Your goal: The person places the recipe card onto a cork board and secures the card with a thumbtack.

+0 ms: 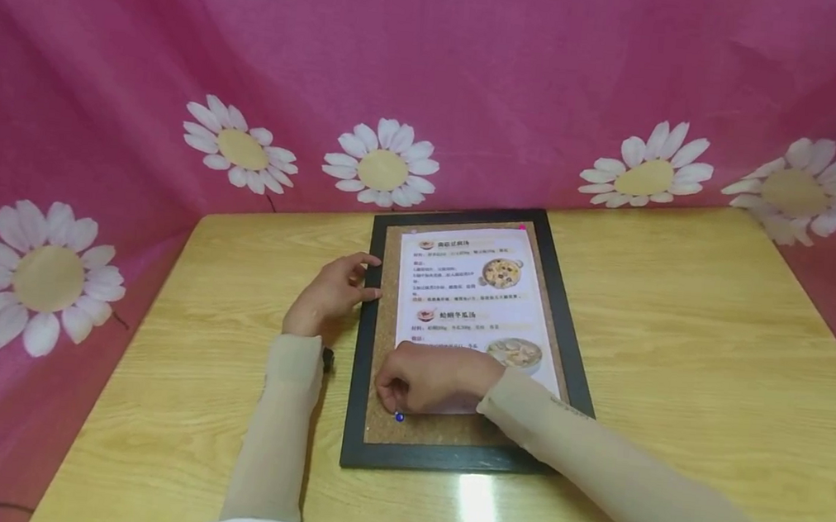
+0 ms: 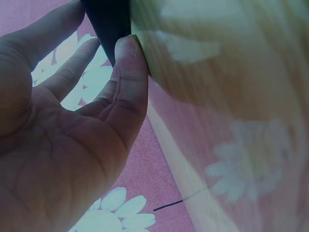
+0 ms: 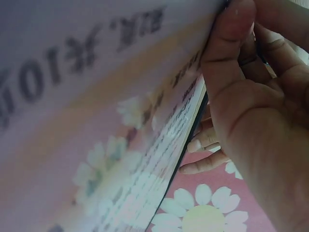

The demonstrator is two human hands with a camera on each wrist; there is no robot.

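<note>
A printed recipe sheet (image 1: 461, 281) lies on a cork board (image 1: 386, 324) with a black frame (image 1: 363, 372). My right hand (image 1: 433, 378) reaches across the lower part of the sheet, its fingers curled and pinching a blue push pin (image 1: 399, 417) at the bottom left corner. In the right wrist view the thumb (image 3: 231, 24) is against the edge of the sheet; the pin cannot be made out there. At the frame's left side, my left hand (image 1: 333, 291) touches the border with loosely extended fingers. A pink pin (image 1: 522, 227) sits at the sheet's top right corner.
A pale pin (image 1: 414, 232) marks the sheet's top left corner. The board lies on a wooden table (image 1: 693, 360), near its back edge. Pink cloth (image 1: 480, 67) with white daisies hangs behind and beside the table.
</note>
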